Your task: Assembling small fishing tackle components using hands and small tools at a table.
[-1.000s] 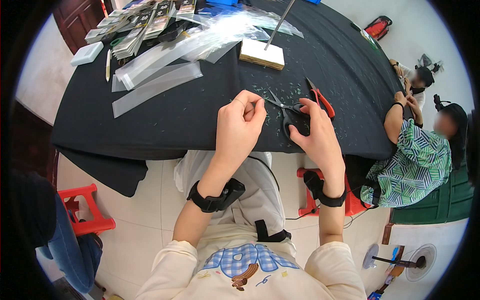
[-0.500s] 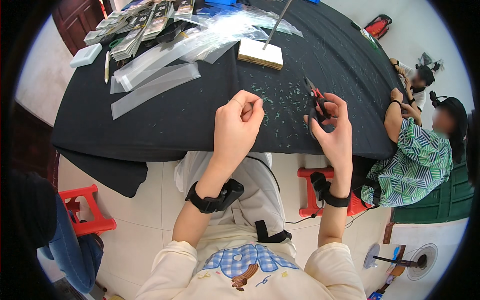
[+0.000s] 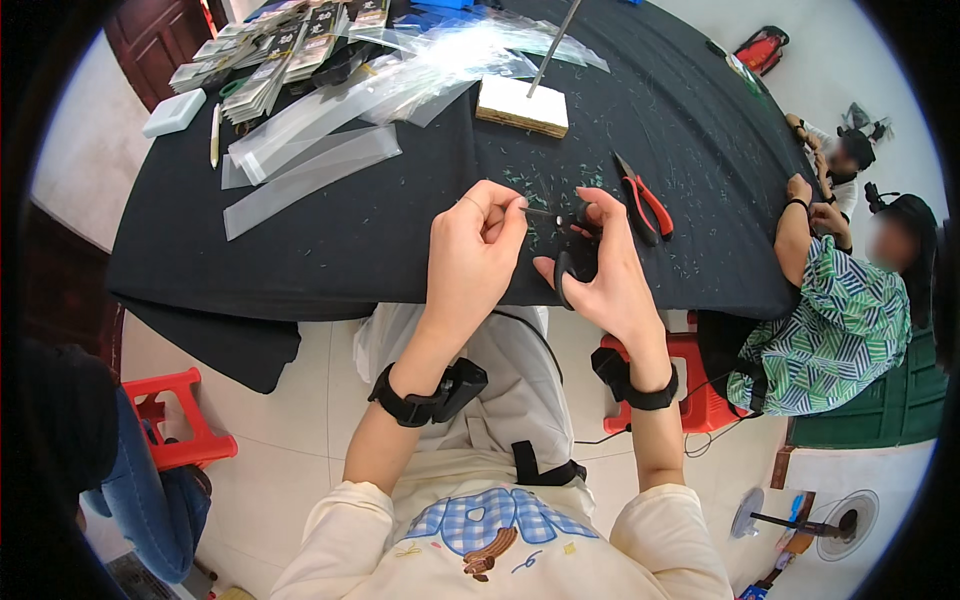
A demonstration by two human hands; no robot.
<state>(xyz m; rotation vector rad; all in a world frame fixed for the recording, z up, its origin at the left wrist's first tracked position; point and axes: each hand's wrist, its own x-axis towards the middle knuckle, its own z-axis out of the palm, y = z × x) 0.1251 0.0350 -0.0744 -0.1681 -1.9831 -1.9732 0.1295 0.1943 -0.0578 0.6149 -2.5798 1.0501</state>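
Observation:
Over the black-covered table, my left hand [image 3: 476,235] is closed in a pinch, thumb against fingers. What it holds, if anything, is too small to make out. Close to its right, my right hand [image 3: 612,270] has its thumb and fingers in the loops of small black-handled scissors [image 3: 563,266]. Their blades point left and reach my left fingertips. Pliers [image 3: 650,207] with red and black handles lie on the cloth just right of my right hand. Small green clippings [image 3: 592,172] are scattered about both hands.
Beyond my hands stands a white-topped block [image 3: 522,107] with an upright metal rod. Clear plastic sleeves [image 3: 310,180], packets [image 3: 265,85], a white box [image 3: 174,113] and a pen [image 3: 214,135] lie at the left. Co-workers sit at the right, one in a green patterned shirt [image 3: 835,330].
My right hand has moved left with the scissors, bringing the blades to my left fingertips. The pliers beside it now show whole. My left hand stays in place.

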